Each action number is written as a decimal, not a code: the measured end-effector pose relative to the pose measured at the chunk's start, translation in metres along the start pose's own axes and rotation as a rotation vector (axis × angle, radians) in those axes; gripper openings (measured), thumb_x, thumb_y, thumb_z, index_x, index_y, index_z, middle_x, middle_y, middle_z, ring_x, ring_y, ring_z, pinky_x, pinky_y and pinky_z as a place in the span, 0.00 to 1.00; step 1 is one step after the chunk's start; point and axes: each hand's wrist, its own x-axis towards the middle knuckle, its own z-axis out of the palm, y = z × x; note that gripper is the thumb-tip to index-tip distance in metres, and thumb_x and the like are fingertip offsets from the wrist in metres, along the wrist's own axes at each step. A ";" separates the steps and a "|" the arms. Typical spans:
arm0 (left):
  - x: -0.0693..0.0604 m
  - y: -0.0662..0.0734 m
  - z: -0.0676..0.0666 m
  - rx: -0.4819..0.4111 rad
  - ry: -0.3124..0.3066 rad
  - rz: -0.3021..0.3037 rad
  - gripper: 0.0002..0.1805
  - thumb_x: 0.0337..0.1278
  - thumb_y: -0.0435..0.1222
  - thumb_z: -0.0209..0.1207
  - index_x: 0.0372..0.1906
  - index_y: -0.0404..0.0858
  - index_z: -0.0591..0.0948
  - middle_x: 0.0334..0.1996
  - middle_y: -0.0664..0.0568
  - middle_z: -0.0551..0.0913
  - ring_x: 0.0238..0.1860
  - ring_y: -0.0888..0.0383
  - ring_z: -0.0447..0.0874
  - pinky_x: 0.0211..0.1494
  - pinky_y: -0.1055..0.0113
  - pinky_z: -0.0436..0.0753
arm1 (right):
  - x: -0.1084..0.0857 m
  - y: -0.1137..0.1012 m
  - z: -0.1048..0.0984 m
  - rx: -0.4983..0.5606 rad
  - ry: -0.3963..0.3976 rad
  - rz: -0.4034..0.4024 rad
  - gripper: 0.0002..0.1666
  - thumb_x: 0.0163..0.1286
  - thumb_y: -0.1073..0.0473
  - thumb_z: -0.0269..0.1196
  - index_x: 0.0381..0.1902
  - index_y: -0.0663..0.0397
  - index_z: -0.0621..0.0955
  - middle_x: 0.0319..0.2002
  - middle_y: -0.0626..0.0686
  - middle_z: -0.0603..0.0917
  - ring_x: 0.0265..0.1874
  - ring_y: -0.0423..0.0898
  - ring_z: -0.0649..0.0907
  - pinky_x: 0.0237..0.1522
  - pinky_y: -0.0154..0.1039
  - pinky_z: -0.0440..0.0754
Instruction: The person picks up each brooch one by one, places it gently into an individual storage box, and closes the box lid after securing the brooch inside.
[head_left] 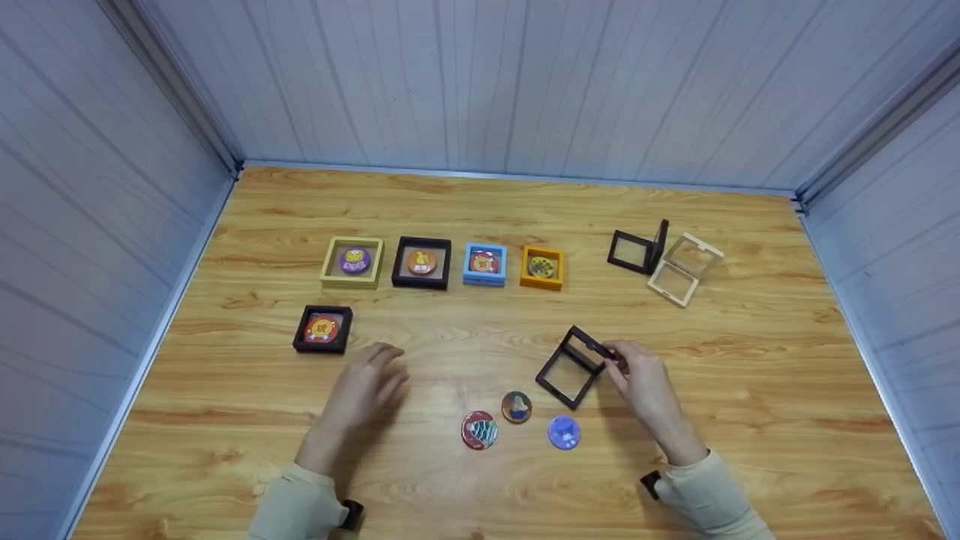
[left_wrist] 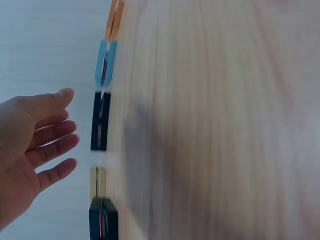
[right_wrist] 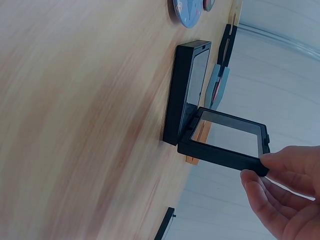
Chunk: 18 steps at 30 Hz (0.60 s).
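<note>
Black open frame [head_left: 582,358]: one half lies on the surface [head_left: 450,495], the other stands raised at the hinge, on the left hand's side of the right hand.
Right hand [head_left: 643,381]: thumb and fingers pinch the outer corner of the raised half.
Left hand [head_left: 364,384]: holds nothing, fingers apart and loosely bent, near the black closed frame [head_left: 322,328].
Hinge line: slants from far left to near right; the lying half faces near-left.
Loose badges: violet badge [head_left: 564,433] just beside the frame on the person's side, nearer the right hand; red-edged badge [head_left: 479,430] nearer the left; brown badge [head_left: 517,406] between them.
Deciding relation, as judged: badge direction from the lying half, near-side and leftward; being round, the badges have no long axis.
</note>
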 end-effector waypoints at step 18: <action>-0.014 0.054 0.051 -0.067 -0.362 0.142 0.35 0.45 0.51 0.60 0.56 0.34 0.69 0.52 0.46 0.70 0.54 0.52 0.67 0.55 0.55 0.66 | 0.000 0.001 0.001 -0.002 0.015 -0.010 0.12 0.51 0.75 0.61 0.37 0.66 0.79 0.29 0.57 0.81 0.24 0.45 0.79 0.25 0.33 0.78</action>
